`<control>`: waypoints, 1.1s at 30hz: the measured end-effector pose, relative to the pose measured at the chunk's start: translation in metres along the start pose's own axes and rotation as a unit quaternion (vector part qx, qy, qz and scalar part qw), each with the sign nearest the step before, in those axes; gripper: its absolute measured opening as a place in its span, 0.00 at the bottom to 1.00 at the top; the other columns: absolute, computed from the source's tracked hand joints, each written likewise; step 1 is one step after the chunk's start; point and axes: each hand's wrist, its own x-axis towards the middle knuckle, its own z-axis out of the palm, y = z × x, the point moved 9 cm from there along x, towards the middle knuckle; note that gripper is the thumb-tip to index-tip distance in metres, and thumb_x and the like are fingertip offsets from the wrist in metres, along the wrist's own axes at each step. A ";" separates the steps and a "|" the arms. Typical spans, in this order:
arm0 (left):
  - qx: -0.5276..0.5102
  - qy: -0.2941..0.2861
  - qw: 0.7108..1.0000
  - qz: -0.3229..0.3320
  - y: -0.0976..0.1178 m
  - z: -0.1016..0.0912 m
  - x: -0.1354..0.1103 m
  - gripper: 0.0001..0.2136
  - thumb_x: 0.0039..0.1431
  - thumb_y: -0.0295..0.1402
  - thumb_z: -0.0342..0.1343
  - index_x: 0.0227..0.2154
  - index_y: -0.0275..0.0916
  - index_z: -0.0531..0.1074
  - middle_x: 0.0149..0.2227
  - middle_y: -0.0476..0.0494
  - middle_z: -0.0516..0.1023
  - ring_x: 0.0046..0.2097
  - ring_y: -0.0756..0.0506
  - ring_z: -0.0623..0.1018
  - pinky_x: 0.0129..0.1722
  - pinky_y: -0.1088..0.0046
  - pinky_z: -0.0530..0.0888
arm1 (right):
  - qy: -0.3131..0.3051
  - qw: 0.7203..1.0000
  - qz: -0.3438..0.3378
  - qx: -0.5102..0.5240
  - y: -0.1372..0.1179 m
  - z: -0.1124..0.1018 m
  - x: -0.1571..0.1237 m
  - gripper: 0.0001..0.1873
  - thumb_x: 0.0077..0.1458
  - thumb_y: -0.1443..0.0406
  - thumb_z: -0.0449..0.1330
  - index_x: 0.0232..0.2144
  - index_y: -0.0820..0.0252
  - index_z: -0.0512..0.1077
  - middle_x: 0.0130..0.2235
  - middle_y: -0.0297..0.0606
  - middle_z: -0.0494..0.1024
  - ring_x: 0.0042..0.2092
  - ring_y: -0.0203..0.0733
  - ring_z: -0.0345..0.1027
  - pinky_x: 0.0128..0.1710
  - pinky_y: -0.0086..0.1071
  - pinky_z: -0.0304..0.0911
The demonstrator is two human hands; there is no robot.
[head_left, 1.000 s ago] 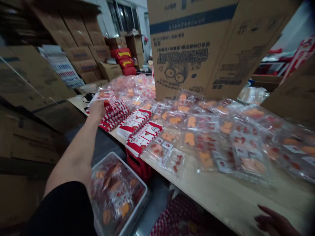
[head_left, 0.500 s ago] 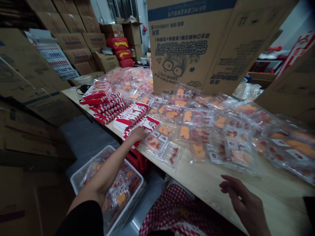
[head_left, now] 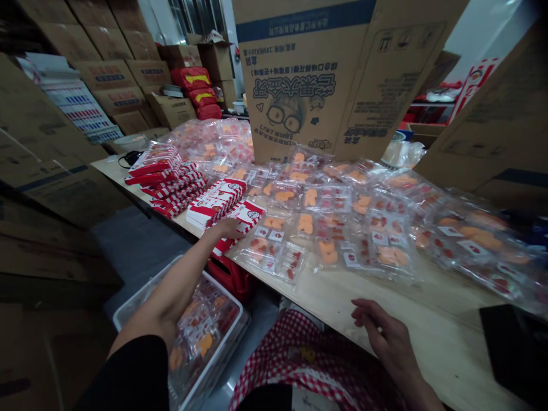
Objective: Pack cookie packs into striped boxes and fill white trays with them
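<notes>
Cardboard cartons (head_left: 299, 74) round the table (head_left: 428, 325), left hand (head_left: 225, 230) loosely on red-white packs (head_left: 247, 218), right hand (head_left: 383, 331) open, empty.

Wooden table (head_left: 428, 342) | clear packets of orange and red food (head_left: 329, 228) | stacked red-and-white cardboard sleeves (head_left: 216, 202)

Left hand (head_left: 226, 229) on red-and-white carton stack (head_left: 248, 217). Right hand (head_left: 383, 334) open over wooden table edge (head_left: 432, 328), near clear food packets (head_left: 329, 234).
</notes>
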 end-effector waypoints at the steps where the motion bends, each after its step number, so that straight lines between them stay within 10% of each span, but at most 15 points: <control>1: 0.007 -0.001 1.000 -0.002 0.003 0.000 -0.001 0.25 0.64 0.46 0.59 0.58 0.37 0.70 0.59 0.34 0.73 0.58 0.37 0.75 0.58 0.52 0.73 | 0.002 1.000 0.001 0.002 0.001 -0.001 -0.002 0.13 0.61 0.58 0.56 0.41 0.56 0.76 0.30 0.36 0.80 0.28 0.41 0.77 0.29 0.30 0.74; 15: -0.011 0.053 0.998 -0.017 0.000 -0.023 -0.033 0.17 0.63 0.44 0.58 0.49 0.42 0.78 0.47 0.43 0.83 0.50 0.42 0.79 0.52 0.67 0.73 | 0.012 0.998 0.047 0.032 0.023 -0.017 -0.021 0.14 0.60 0.55 0.57 0.39 0.57 0.78 0.29 0.38 0.82 0.27 0.44 0.78 0.29 0.32 0.74; 22: -0.004 0.207 0.973 -0.104 0.015 -0.118 -0.081 0.19 0.66 0.31 0.47 0.55 0.28 0.72 0.47 0.24 0.81 0.50 0.32 0.80 0.47 0.62 0.73 | 0.023 0.999 -0.020 -0.025 0.003 -0.019 -0.008 0.12 0.62 0.59 0.56 0.41 0.56 0.77 0.30 0.37 0.82 0.29 0.44 0.78 0.29 0.32 0.74; 25: -0.063 0.384 0.918 -0.075 0.058 -0.175 -0.131 0.22 0.69 0.32 0.40 0.61 0.31 0.66 0.49 0.28 0.80 0.50 0.33 0.80 0.49 0.61 0.73 | 0.069 0.989 -0.107 -0.073 -0.059 -0.047 0.014 0.13 0.63 0.65 0.53 0.45 0.56 0.75 0.37 0.40 0.82 0.38 0.45 0.80 0.39 0.35 0.75; 27: -0.170 0.442 0.878 0.069 0.109 -0.189 -0.158 0.22 0.70 0.35 0.40 0.62 0.38 0.67 0.50 0.37 0.81 0.49 0.38 0.81 0.50 0.66 0.75 | 0.094 0.972 -0.182 -0.114 -0.114 -0.067 0.030 0.19 0.62 0.69 0.52 0.53 0.55 0.72 0.50 0.44 0.80 0.48 0.47 0.78 0.48 0.39 0.73; 30: -0.265 0.346 0.848 0.302 0.197 -0.168 -0.176 0.21 0.70 0.38 0.44 0.60 0.43 0.71 0.53 0.43 0.82 0.50 0.41 0.82 0.51 0.70 0.76 | 0.189 0.950 -0.207 -0.140 -0.166 -0.108 0.056 0.27 0.58 0.71 0.53 0.60 0.61 0.65 0.58 0.51 0.73 0.56 0.52 0.71 0.57 0.48 0.67; 33: -0.296 0.280 0.831 0.379 0.246 -0.138 -0.177 0.21 0.70 0.39 0.46 0.62 0.45 0.71 0.56 0.43 0.80 0.54 0.41 0.81 0.54 0.68 0.76 | 0.178 0.956 -0.176 -0.153 -0.168 -0.120 0.076 0.24 0.54 0.71 0.54 0.54 0.66 0.67 0.48 0.51 0.78 0.49 0.51 0.73 0.51 0.47 0.70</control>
